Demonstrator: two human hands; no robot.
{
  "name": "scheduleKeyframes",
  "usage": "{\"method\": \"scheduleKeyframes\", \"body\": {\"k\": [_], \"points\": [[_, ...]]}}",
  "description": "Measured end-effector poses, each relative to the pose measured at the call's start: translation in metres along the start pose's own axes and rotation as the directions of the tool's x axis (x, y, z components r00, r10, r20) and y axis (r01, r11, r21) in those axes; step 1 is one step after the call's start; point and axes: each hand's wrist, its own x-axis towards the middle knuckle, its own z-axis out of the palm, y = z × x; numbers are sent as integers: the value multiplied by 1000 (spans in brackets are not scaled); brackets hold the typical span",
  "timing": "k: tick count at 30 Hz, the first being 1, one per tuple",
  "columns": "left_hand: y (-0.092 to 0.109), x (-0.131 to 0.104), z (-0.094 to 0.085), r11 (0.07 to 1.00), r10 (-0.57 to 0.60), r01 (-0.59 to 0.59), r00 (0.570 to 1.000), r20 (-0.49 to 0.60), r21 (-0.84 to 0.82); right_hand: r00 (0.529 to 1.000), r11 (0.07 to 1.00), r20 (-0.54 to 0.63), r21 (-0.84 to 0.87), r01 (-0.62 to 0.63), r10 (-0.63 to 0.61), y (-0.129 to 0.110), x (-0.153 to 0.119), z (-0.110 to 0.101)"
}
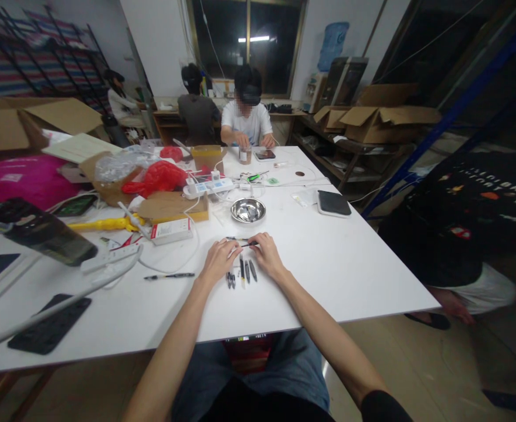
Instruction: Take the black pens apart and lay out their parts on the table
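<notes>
My left hand and my right hand meet over the white table, fingers pinched at either end of a slim dark pen part. Just beyond the fingertips lies another thin pen piece. Between my wrists, disassembled pen parts are laid out in a rough row: dark barrel pieces, a refill with a yellowish end and short black pieces. A pen rests left of my left hand. Farther off, a shiny metal bowl has small pieces inside.
At left are a dark bottle, a black phone, a white cable, power strips and red bags. A black-topped device sits at right. Across the table a co-worker handles a jar; another person stands at right.
</notes>
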Motion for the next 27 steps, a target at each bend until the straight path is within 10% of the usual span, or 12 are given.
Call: {"method": "scheduleKeyframes", "body": {"k": [27], "points": [[-13,0,-11,998,-5,12,994,-107,67,998,998,-49,-41,-40,38,7,4,-7]]}}
